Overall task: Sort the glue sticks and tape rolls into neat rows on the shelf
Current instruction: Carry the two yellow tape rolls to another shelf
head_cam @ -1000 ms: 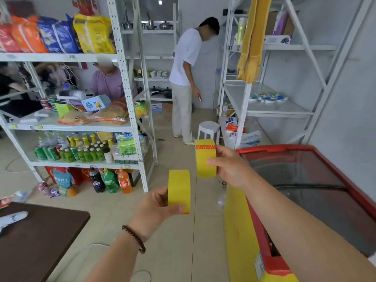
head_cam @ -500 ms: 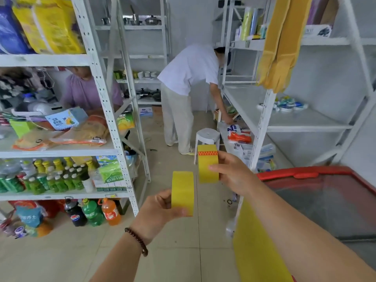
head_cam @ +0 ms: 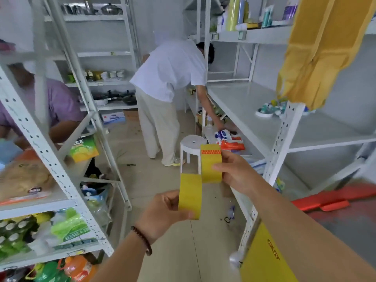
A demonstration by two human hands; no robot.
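Note:
My left hand (head_cam: 164, 212) grips a plain yellow tape roll (head_cam: 190, 195) edge-on, low in the middle of the view. My right hand (head_cam: 234, 173) holds a second yellow tape roll (head_cam: 211, 163) with an orange patterned band near its top, slightly higher and to the right. The two rolls almost touch. Both hang in the air over the aisle floor. To the right stands the white metal shelf (head_cam: 244, 100); on its middle board lies a small cluster of white and teal tape rolls (head_cam: 270, 108).
A person in a white shirt (head_cam: 168, 78) bends over the shelf ahead in the aisle, beside a white stool (head_cam: 191, 147). A stocked white rack (head_cam: 50, 159) lines the left. Yellow cloth (head_cam: 317, 47) hangs at upper right. A red-rimmed freezer (head_cam: 335, 198) sits at lower right.
The view has moved forward and turned right toward the shelf. Both hands keep their rolls, now held closer together. The person ahead has bent lower.

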